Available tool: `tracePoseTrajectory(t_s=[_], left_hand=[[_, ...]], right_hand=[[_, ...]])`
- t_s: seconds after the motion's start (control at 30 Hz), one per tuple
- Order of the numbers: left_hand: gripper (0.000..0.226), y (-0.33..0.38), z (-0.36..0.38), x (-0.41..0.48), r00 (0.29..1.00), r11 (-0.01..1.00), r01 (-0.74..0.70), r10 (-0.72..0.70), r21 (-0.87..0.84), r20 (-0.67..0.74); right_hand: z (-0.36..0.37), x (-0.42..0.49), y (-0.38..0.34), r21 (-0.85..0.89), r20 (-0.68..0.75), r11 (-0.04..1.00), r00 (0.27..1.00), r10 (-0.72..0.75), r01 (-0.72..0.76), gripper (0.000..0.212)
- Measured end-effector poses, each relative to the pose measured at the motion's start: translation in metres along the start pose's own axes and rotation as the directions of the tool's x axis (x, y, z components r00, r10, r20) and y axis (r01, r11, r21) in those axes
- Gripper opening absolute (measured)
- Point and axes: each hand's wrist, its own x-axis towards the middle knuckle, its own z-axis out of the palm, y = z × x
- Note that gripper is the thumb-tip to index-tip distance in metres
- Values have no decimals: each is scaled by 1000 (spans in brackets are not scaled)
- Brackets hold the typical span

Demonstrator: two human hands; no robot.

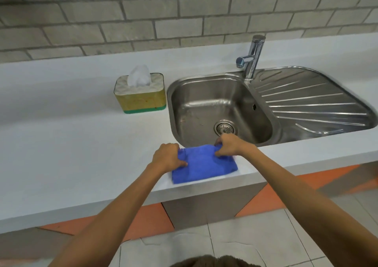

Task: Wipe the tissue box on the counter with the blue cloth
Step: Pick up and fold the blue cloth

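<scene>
A folded blue cloth lies on the white counter near its front edge, just in front of the sink. My left hand pinches the cloth's left edge. My right hand grips its far right corner, bunching the fabric. The tissue box stands further back on the counter, left of the sink, well beyond both hands. It has a yellow side, a green base, a pale patterned top and a white tissue sticking up.
A steel sink with a drain and a ribbed drainboard fills the counter's right side. A chrome tap stands behind the basin. A grey brick wall runs along the back. Tiled floor lies below the counter edge.
</scene>
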Motion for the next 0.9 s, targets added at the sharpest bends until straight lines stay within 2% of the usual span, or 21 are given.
tracePoseTrajectory(t_s=[0.07,0.13,0.2,0.23,0.27,0.3,0.37,0.4,0.5,0.6,0.67,0.73,0.83,0.9], left_hand=[[29,-1,-1,1,999,997,28,-26,-76,27],[24,-5,1,2,999,979,41,-37,-201,25],[21,-10,2,3,998,902,66,-61,-427,24],[19,-12,-1,2,995,819,94,-88,-566,37],[20,-15,-4,0,992,693,119,-112,-711,56],[24,-16,-9,-2,991,527,127,-112,-841,79],[33,-23,-15,-2,992,222,116,-82,-968,100],[32,-26,-18,-1,989,129,130,-85,-983,120],[5,-35,-25,0,967,-79,173,-178,-982,185],[22,-46,-29,4,945,-259,112,-272,-959,184],[28,-52,-35,3,952,-334,74,-257,-940,167],[34,-58,-47,2,976,-370,91,-153,-924,157],[53,-68,-64,8,993,-318,82,-61,-945,106],[50,-72,-71,11,997,-304,41,-56,-952,61]], right_hand=[[-5,3,2,-48,-17,999,1000,-18,17,19],[-9,7,7,-29,-27,999,999,-38,37,33],[-15,9,13,115,-46,992,997,-56,61,35],[-18,10,13,262,-42,963,998,-54,63,34],[-21,11,13,432,-29,900,999,-45,53,31],[-24,13,10,592,-13,805,999,-35,36,25],[-24,19,1,791,20,612,999,-28,1,14],[-22,23,-6,838,31,545,999,-26,-12,14],[-16,33,-36,907,48,419,999,3,-45,27],[-10,44,-73,926,3,378,998,57,-24,27],[-8,50,-102,923,-54,384,997,54,29,24],[-8,53,-133,893,-126,436,992,-5,116,23],[-11,54,-171,760,-199,601,969,-144,246,20],[-12,55,-189,701,-200,647,954,-225,300,18]])
